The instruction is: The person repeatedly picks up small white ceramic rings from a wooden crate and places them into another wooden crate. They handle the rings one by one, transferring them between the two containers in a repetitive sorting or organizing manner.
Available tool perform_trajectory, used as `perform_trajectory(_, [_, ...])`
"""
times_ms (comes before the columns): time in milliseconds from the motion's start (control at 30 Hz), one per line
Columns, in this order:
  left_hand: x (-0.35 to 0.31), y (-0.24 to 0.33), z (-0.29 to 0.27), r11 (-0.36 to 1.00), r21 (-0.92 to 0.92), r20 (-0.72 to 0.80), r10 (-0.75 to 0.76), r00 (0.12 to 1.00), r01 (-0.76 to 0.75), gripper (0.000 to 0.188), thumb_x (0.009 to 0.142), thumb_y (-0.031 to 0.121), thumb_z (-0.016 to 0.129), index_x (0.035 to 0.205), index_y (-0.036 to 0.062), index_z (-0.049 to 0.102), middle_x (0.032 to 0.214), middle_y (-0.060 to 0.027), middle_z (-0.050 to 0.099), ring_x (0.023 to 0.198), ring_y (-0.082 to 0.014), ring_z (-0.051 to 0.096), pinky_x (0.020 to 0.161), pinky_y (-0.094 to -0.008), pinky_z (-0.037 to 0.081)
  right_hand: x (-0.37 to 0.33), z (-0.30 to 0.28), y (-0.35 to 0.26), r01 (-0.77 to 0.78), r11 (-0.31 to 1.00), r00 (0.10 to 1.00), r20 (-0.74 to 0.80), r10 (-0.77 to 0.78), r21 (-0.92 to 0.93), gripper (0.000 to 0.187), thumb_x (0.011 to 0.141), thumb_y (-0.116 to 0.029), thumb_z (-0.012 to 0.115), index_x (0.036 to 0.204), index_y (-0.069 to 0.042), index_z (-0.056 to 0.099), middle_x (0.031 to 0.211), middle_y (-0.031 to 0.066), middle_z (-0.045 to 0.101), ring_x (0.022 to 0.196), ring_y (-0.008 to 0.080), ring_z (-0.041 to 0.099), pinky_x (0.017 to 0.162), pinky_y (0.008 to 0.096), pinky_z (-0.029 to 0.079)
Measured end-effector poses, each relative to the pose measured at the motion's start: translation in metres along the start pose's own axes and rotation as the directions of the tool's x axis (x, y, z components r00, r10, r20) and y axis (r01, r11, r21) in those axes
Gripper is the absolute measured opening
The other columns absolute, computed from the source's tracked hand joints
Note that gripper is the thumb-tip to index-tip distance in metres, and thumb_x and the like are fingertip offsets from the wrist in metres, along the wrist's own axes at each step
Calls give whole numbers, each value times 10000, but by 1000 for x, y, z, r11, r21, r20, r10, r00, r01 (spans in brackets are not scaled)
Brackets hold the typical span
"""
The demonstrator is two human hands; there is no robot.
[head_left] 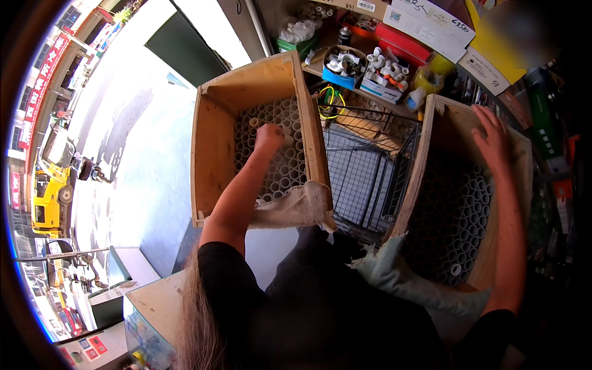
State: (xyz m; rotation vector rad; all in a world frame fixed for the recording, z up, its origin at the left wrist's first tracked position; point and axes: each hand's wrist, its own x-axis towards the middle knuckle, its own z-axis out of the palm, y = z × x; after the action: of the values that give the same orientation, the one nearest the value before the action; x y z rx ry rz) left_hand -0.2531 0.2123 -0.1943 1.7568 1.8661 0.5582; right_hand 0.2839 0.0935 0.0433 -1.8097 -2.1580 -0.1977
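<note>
Two wooden boxes stand in front of me, packed with upright pale tubes. Inside the left wooden box (213, 142), my left hand (270, 138) is closed around a whitish tube (287, 140) above the packed tubes (283, 174). A beige cloth (290, 206) hangs over that box's near edge. At the right wooden box (414, 176), my right hand (492, 135) lies with fingers stretched out at the far right rim, holding nothing. Grey tubes (470, 216) fill this box, its left part in deep shade. A greenish cloth (425, 290) covers its near edge.
Between the boxes sits a black wire basket (364, 166). Behind it, a blue carton (340, 79) and a white carton (381, 91) hold white pipe fittings. A yellow cable coil (331, 102) lies nearby. To the left is a sunlit street with a yellow vehicle (50, 200).
</note>
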Motion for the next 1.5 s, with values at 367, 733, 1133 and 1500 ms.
perform_trajectory(367, [-41, 133, -122, 609, -792, 83, 41, 996, 41, 266, 877, 124, 601, 1096, -27, 602, 934, -108, 663, 760, -185, 670, 592, -251, 566, -5, 0, 11, 37, 999, 999, 4, -37, -35, 509, 794, -144, 566, 1296, -152, 482, 1274, 44, 486, 1121, 269, 478, 973, 369, 378])
perform_trajectory(733, [-159, 344, -33, 153, -920, 389, 458, 799, 360, 221, 868, 76, 594, 1076, -1, 586, 961, -111, 651, 817, -193, 652, 629, -279, 572, -11, 1, 32, 32, 999, 988, 148, -32, 0, 583, 816, -186, 584, 1370, -181, 400, 1401, 47, 380, 1273, 277, 366, 1051, 368, 314])
perform_trajectory(1133, [-197, 370, 58, 138, -822, 547, 459, 700, 552, 212, 935, 76, 443, 1131, 31, 510, 1090, -96, 603, 948, -211, 622, 712, -312, 553, 0, -26, 32, -85, 798, 950, 290, -117, 597, 326, 831, -127, 597, 1152, -66, 604, 1203, 86, 562, 1185, 174, 461, 1004, 310, 354])
perform_trajectory(1500, [-198, 374, 63, 159, -835, 541, 409, 735, 526, 233, 910, 84, 473, 1141, 57, 483, 1085, -77, 591, 928, -195, 610, 682, -289, 523, -10, -51, -15, -319, 673, 759, 605, -241, 668, 298, 884, -244, 593, 1108, -52, 635, 1003, 12, 643, 953, 79, 556, 885, 246, 430])
